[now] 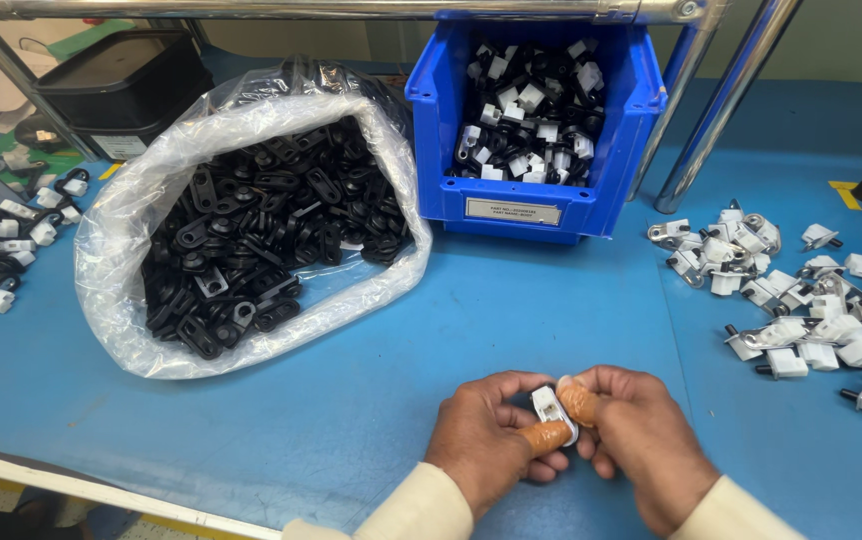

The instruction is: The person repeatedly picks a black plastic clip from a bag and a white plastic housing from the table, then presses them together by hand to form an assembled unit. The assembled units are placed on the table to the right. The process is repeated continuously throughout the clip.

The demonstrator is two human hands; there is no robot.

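My left hand (486,432) and my right hand (643,440) meet low in the head view, above the blue table (351,400). Both pinch one small white plastic part with a black piece (551,410) between thumbs and fingers. Orange rubber finger cots cover the thumb tips. Cream sleeves show at both wrists. An open clear plastic bag (131,230) full of black plastic clips (271,230) lies to the upper left of my hands. A heap of white parts with metal pins (801,300) lies to the right.
A blue bin (531,205) holding assembled black and white parts stands at the back centre. Metal frame tubes (721,100) rise behind it at the right. More assembled parts (1,250) lie at the far left, near a black container (121,85).
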